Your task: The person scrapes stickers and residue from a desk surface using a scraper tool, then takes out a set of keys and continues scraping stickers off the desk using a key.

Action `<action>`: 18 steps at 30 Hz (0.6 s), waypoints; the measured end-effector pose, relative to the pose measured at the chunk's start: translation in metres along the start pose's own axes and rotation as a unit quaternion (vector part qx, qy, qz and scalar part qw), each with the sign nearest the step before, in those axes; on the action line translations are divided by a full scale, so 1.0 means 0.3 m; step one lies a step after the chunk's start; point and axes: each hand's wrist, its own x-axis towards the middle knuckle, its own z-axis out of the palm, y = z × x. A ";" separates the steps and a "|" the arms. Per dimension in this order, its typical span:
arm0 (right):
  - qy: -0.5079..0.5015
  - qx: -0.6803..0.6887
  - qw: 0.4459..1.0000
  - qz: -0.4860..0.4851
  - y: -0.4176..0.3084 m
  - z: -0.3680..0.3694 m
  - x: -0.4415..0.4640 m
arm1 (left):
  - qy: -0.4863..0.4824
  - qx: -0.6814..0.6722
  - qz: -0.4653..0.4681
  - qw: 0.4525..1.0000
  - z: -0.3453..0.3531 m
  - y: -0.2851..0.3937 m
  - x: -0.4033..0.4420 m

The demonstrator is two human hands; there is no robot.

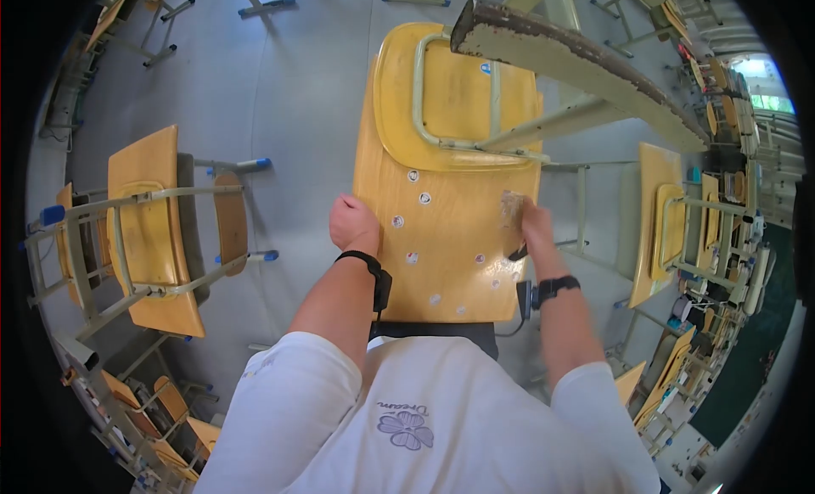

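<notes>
Desk (pixel 454 227) bearing upturned chair (pixel 458 91); best kept level.
Left hand (pixel 352 225) curled at left edge, right hand (pixel 536 226) blurred opposite; either grip: cannot tell.

Right hand (pixel 535 226) blurred, fingertips not separable. Brownish-grey item (pixel 512 212) at those fingers also smeared; can't tell what it is or how it's gripped. Dark bit (pixel 518 253) just below them, unclear. Left hand (pixel 352 223): fingers curled, tips hidden. Round stickers (pixel 424 199) between both sets of fingers, print too small to read. Desktop (pixel 450 227) beyond the fingers partly covered by upturned chair (pixel 403 95); that chair's frame runs off the top edge. Clutter (pixel 679 307) far right of the right fingers too small to sort.
</notes>
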 end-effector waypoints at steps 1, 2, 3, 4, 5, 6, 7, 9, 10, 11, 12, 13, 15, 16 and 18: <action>-0.003 -0.001 1.000 0.003 0.005 -0.001 -0.008 | -0.006 -0.005 0.007 1.000 -0.001 -0.004 -0.001; -0.007 -0.016 1.000 0.009 -0.003 -0.002 -0.008 | -0.010 -0.013 0.013 1.000 -0.004 0.000 0.002; -0.009 -0.030 0.999 0.013 -0.010 -0.004 0.000 | -0.008 -0.014 0.012 1.000 -0.004 0.003 0.001; -0.008 -0.030 0.999 0.011 0.002 -0.006 -0.012 | 0.007 -0.023 0.004 1.000 -0.006 0.007 -0.006; 0.016 -0.065 0.998 -0.014 0.023 -0.007 -0.039 | 0.022 -0.033 -0.004 0.999 -0.003 0.016 -0.006; 0.039 -0.100 0.994 -0.037 0.024 -0.007 -0.068 | 0.021 -0.034 -0.004 0.999 -0.004 0.023 -0.004; 0.040 -0.101 0.993 -0.033 0.014 -0.011 -0.071 | 0.002 -0.012 -0.011 1.000 -0.005 0.020 -0.004; -0.004 -0.068 0.998 -0.004 -0.046 -0.023 -0.055 | -0.018 0.012 -0.016 1.000 -0.003 0.011 -0.006; -0.028 -0.052 0.998 0.008 -0.068 -0.028 -0.056 | -0.012 0.008 -0.008 1.000 -0.003 0.006 -0.005; -0.023 -0.055 0.998 0.018 -0.080 -0.031 -0.058 | -0.004 0.002 -0.001 1.000 -0.004 0.006 -0.001; -0.022 -0.055 0.998 0.014 -0.071 -0.032 -0.065 | -0.002 -0.002 -0.002 1.000 -0.002 0.006 0.001; -0.011 -0.065 0.998 0.006 -0.045 -0.033 -0.077 | 0.008 -0.013 -0.001 1.000 0.002 0.005 -0.003; 0.010 -0.074 0.997 0.013 -0.033 -0.020 -0.066 | 0.019 -0.026 -0.001 0.999 0.011 0.008 0.002; 0.010 -0.075 0.997 0.015 -0.042 -0.017 -0.046 | 0.010 -0.018 0.000 1.000 0.014 0.003 0.004; -0.006 -0.040 0.999 0.014 -0.061 -0.005 -0.002 | 0.000 -0.006 0.002 1.000 0.009 -0.011 -0.001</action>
